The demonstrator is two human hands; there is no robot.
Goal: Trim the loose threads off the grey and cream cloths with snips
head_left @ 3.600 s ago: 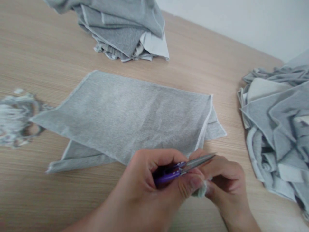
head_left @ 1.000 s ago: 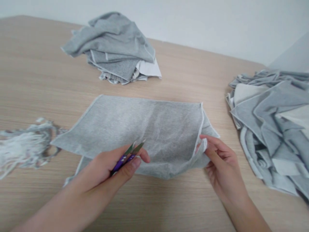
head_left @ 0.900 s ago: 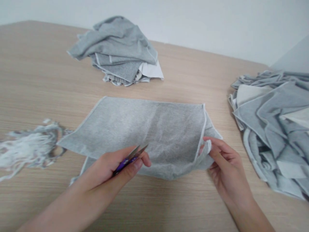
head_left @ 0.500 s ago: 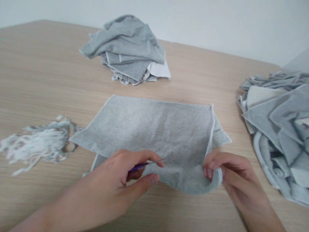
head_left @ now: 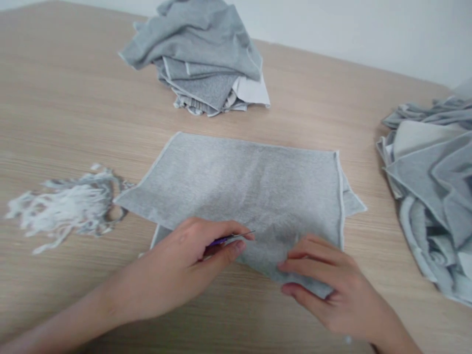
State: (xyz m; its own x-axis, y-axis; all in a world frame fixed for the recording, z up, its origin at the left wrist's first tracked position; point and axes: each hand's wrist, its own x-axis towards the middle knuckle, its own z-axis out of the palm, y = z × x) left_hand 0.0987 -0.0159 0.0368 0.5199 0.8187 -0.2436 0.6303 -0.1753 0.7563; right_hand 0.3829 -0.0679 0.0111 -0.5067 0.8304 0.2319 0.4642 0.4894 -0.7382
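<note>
A grey cloth piece [head_left: 236,182] with pale stitched edges lies folded over in the middle of the table. My left hand [head_left: 210,250] is closed around a small purple-handled tool [head_left: 220,240], whose thin metal tip points right over the cloth's near part. My right hand [head_left: 324,280] rests at the cloth's near right edge, fingers apart, with the thumb below the edge and the fingertips on the fabric. Part of the tool is hidden inside my left hand.
A pile of grey and white cloths [head_left: 206,59] sits at the back. Another heap of grey cloths [head_left: 435,182] lies at the right. Loose white and grey scraps [head_left: 70,209] are at the left on the wooden table [head_left: 73,98].
My right hand has let go of the curled near right corner and moved left along the edge, opening its fingers. The cloth's right side lies flatter. The view has shifted slightly.
</note>
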